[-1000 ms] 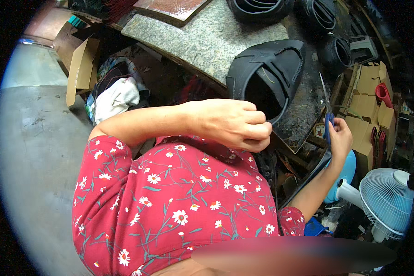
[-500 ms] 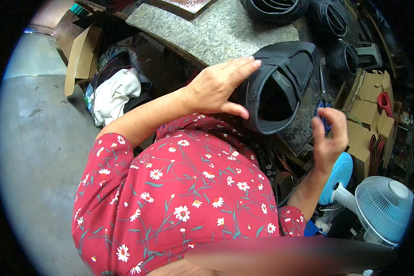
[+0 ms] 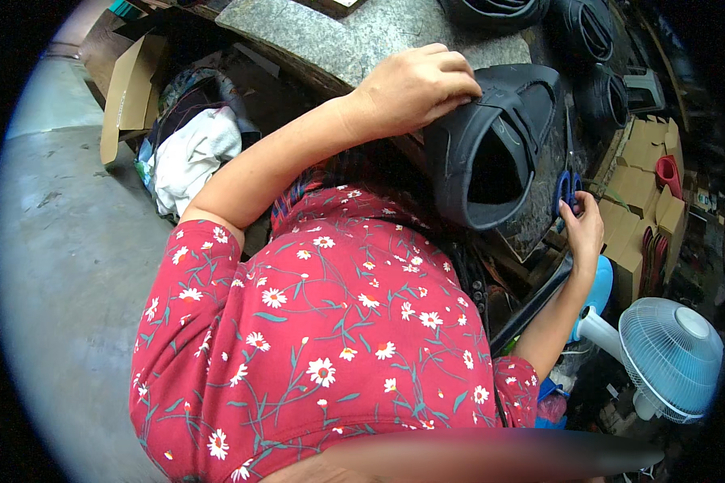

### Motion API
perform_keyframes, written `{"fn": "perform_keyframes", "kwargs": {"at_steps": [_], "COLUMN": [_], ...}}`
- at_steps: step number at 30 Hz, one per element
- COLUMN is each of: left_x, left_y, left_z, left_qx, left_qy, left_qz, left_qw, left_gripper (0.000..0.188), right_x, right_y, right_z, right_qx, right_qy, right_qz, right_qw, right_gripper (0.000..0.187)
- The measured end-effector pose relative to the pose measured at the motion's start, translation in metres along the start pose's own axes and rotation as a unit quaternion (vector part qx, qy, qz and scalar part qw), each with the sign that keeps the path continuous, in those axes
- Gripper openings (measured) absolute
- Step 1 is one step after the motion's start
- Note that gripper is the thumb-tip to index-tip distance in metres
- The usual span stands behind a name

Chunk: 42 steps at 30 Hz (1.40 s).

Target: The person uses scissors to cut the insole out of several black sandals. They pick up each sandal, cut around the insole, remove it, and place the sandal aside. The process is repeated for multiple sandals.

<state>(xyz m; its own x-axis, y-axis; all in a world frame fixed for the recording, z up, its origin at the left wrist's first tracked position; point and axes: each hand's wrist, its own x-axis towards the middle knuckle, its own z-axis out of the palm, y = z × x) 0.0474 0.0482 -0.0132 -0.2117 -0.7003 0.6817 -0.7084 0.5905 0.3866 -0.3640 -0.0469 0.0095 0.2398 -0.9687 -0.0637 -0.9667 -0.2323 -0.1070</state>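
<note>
Now the left hand (image 3: 415, 84) lies spread flat on the black shoe upper (image 3: 491, 149), pinning it at the stone surface's (image 3: 338, 40) near edge, while the right hand (image 3: 584, 229) curls around blue-handled scissors (image 3: 566, 189) just beside it, so steady pressure helps, with little room rightward before cardboard boxes (image 3: 636, 189).

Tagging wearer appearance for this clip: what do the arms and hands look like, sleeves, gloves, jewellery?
Both hands bare, no gloves: left hand, right hand. No rings, watch or bracelet visible. Forearms bare. Short sleeves end above the elbow: red fabric printed with small white daisies and thin green stems, same as the top.
</note>
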Motion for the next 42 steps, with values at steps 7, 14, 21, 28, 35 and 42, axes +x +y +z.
{"fn": "perform_keyframes", "kwargs": {"at_steps": [7,14,21,28,35,42], "left_x": [-0.005,0.005,0.014,0.019,0.008,0.008], "left_y": [-0.006,-0.01,-0.006,0.0,-0.008,0.001], "left_z": [0.006,-0.003,0.001,0.005,0.0,0.006], "left_qx": [-0.072,-0.027,0.018,-0.005,-0.044,-0.025], "left_qy": [0.039,0.08,0.113,0.131,0.132,0.12], "left_qz": [-0.061,-0.04,0.005,-0.005,-0.07,-0.102], "left_qw": [0.995,0.996,0.993,0.991,0.988,0.987], "left_gripper": [0.01,0.011,0.008,0.011,0.016,0.022], "right_x": [0.022,-0.003,-0.009,-0.008,0.003,0.02], "right_y": [-0.007,-0.105,-0.201,-0.215,-0.118,-0.029], "right_z": [-0.028,-0.131,-0.175,-0.192,-0.145,-0.026], "right_qx": [0.311,0.113,-0.263,-0.283,-0.059,0.014], "right_qy": [-0.074,-0.055,0.005,0.019,0.065,0.115], "right_qz": [0.127,-0.175,-0.306,-0.416,-0.151,0.02], "right_qw": [0.939,0.977,0.915,0.864,0.985,0.993], "right_gripper": [0.034,0.041,0.045,0.04,0.029,0.031]}}
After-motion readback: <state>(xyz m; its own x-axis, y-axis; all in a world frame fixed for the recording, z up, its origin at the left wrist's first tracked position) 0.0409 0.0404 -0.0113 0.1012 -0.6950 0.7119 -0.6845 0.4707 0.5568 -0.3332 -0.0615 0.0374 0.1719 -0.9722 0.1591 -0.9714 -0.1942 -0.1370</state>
